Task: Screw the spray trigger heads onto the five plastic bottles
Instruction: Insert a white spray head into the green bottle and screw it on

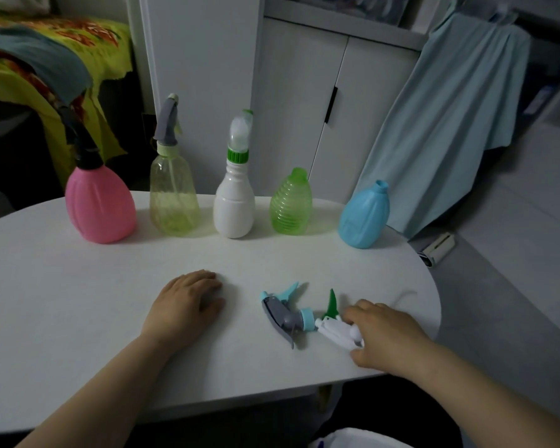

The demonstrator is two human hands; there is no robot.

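**Two Heads Left to Fit**

White and oval, the table [78,286] is carrying five bottles lined up along its far edge, with cupboard doors [320,101] rising behind. From the left, the pink bottle [101,205], the yellowish clear bottle [173,198] and the white bottle [234,205] are already wearing their heads, while the green ribbed bottle [291,205] and the blue bottle [364,218] are standing open-necked. The row is probably keeping finished and unfinished apart. Nearer the person, two loose heads are lying side by side: the grey-and-blue trigger head [286,313] and the white-and-green trigger head [335,328]. The right hand [385,334] is curling loosely over the white-and-green one, fingers touching it, though a closed grasp cannot be confirmed. The left hand [185,302] is resting flat and empty, apparently waiting to steady a bottle.
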